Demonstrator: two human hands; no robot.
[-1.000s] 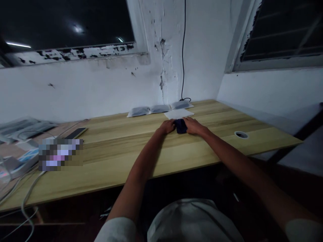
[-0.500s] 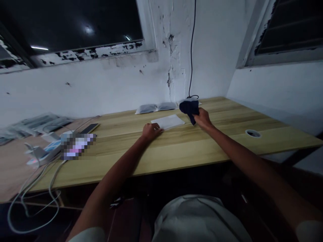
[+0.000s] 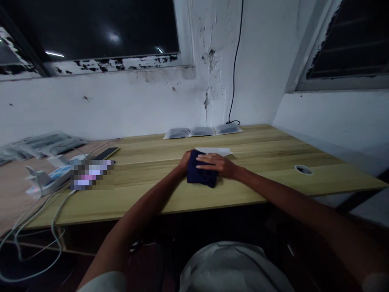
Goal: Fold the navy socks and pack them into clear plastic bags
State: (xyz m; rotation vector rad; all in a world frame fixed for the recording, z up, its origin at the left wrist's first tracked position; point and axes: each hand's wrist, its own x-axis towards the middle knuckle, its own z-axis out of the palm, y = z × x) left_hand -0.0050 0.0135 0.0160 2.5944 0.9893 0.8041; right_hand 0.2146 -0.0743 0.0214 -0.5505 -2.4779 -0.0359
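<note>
A dark blue cloth [image 3: 199, 173] lies bunched or folded near the front of the wooden table [image 3: 136, 182]. Spread over its upper right part is my right hand [image 3: 217, 162], fingers apart and pointing left. My left hand [image 3: 184, 160] is at the cloth's upper left edge, its fingers mostly hidden behind the fabric, so its grip cannot be made out. A flat white bag [image 3: 219, 151] lies just behind the cloth and my right hand, partly covered by them.
Three filled pale packets [image 3: 202, 131] line the wall. More packets [image 3: 45, 145] are at the far left. A dark phone [image 3: 107, 153], a blurred-out device [image 3: 91, 175], a power strip [image 3: 50, 184] and white cables lie left. A round hole [image 3: 303, 169] is at right.
My right hand has brought the blue cloth left and down onto the table in front of the white bag. My left hand's fingers are now behind the cloth. The view has shifted slightly.
</note>
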